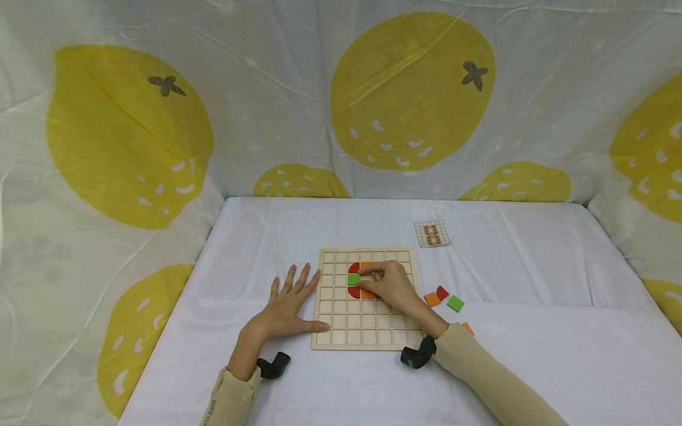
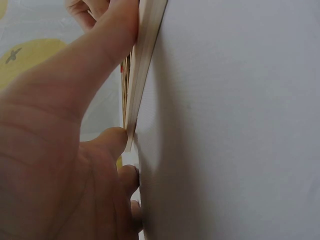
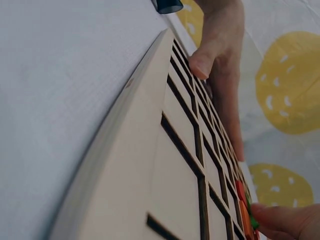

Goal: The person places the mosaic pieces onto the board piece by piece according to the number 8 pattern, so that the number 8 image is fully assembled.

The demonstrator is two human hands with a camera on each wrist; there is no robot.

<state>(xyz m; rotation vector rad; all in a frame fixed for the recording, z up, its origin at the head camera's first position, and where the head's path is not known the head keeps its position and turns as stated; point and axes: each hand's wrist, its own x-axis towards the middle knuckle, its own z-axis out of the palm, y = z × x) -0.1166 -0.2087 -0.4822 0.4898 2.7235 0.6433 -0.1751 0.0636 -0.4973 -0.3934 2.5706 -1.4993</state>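
A wooden grid board [image 1: 346, 338] lies flat on the white cloth. My right hand [image 1: 391, 284] reaches over it from the right and pinches a green square tile [image 1: 354, 278] between thumb and index finger, at one of the board's cells. Red quarter-round tiles [image 1: 354, 292] sit directly above and below the green one. Orange tiles [image 1: 366, 294] lie to their right, partly covered by the hand. With fingers spread, my left hand [image 1: 285, 310] rests at the board's left side, its thumb on the frame; in the left wrist view the thumb [image 2: 100, 50] touches the board's edge [image 2: 142, 65].
Right of the board lie a loose orange tile [image 1: 433, 299], a red quarter-round [image 1: 442, 293] and a green square [image 1: 455, 303]. Another orange tile [image 1: 467, 328] is partly hidden by the right sleeve. A small pattern card [image 1: 432, 234] lies beyond the board's far right corner.
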